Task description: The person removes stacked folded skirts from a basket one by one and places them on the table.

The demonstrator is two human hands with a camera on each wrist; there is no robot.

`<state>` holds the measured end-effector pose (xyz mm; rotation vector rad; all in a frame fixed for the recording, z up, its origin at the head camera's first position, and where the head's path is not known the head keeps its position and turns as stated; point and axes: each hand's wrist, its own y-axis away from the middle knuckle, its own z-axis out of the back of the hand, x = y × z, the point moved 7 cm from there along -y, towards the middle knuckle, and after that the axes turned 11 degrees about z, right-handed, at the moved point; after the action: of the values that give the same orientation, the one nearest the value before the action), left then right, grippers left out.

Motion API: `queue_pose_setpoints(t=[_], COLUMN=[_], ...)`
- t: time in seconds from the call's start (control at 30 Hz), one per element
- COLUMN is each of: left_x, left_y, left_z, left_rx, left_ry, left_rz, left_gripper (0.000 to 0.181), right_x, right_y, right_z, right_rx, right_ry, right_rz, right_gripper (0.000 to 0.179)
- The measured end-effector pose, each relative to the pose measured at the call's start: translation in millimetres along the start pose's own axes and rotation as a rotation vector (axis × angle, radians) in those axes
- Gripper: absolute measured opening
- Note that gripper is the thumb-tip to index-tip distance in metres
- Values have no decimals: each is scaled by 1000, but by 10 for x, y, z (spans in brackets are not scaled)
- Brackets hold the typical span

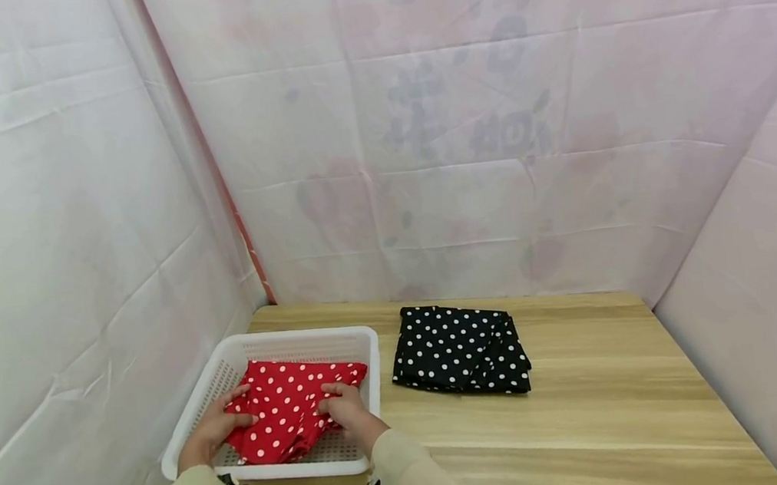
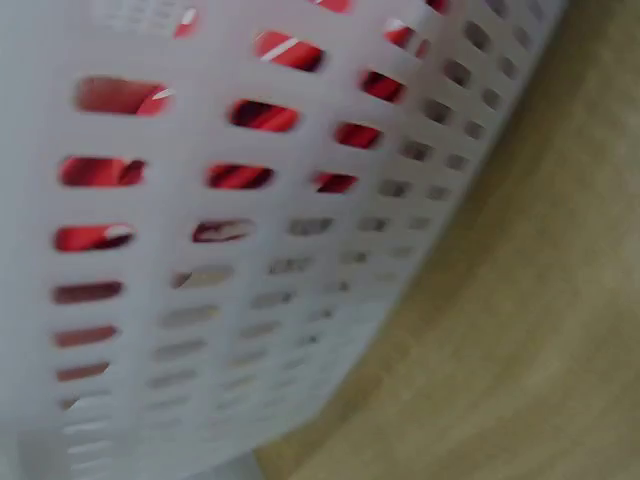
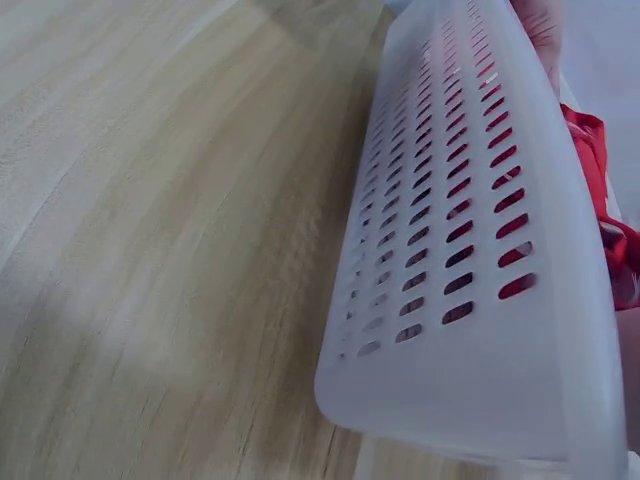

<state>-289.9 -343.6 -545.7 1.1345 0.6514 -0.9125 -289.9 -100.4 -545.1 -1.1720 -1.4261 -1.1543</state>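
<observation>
A red cloth with white polka dots (image 1: 285, 405), folded into a rough bundle, lies inside a white perforated plastic basket (image 1: 325, 467). At the cloth's left edge my left hand (image 1: 216, 428) grips it between thumb and fingers. My right hand (image 1: 349, 411) holds the opposite side near the basket's right wall. Part of each hand's fingers is hidden by the fabric. Red fabric shows through the slots of the basket wall (image 2: 150, 210) in the left wrist view. The right wrist view shows the basket's outer side (image 3: 470, 380) and red cloth (image 3: 590, 150) above its rim.
A folded black cloth with white dots (image 1: 460, 349) lies on the wooden table (image 1: 603, 393), right of the basket. White printed sheets hang as walls behind the table (image 1: 462, 213) and along both sides. The left sheet (image 1: 88, 299) comes close to the basket.
</observation>
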Motion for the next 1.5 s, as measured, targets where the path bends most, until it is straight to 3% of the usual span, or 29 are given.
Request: queue_pose_setpoints(t=[0.13,0.33,0.57,0.9,1.13,1.33,1.5], left_x=[-4,-76,-203,-427,-560,-622,-680], left_y=[51,172,349,644,819,881,914], left_z=[4,67,-60,-390,-608,-890,-1084], left_rx=[21,-9,-23,-24,-113,-89,-69], left_ry=[26,79,175,323,281,325,352], left_rz=[1,-17,-64,-132,-171,-200,-226], left_gripper=[74,70,65,67,63,62,60], right_x=[104,247,354,626,829,1172,1170], right_y=[66,106,168,288,410,634,640], right_z=[44,77,280,735,1021,1281,1555], right_rx=[9,37,61,116,170,219,238], right_ry=[42,30,63,16,149,182,194], right_rz=[22,93,167,249,339,363,347], right_gripper=[42,39,37,45,45,45,44])
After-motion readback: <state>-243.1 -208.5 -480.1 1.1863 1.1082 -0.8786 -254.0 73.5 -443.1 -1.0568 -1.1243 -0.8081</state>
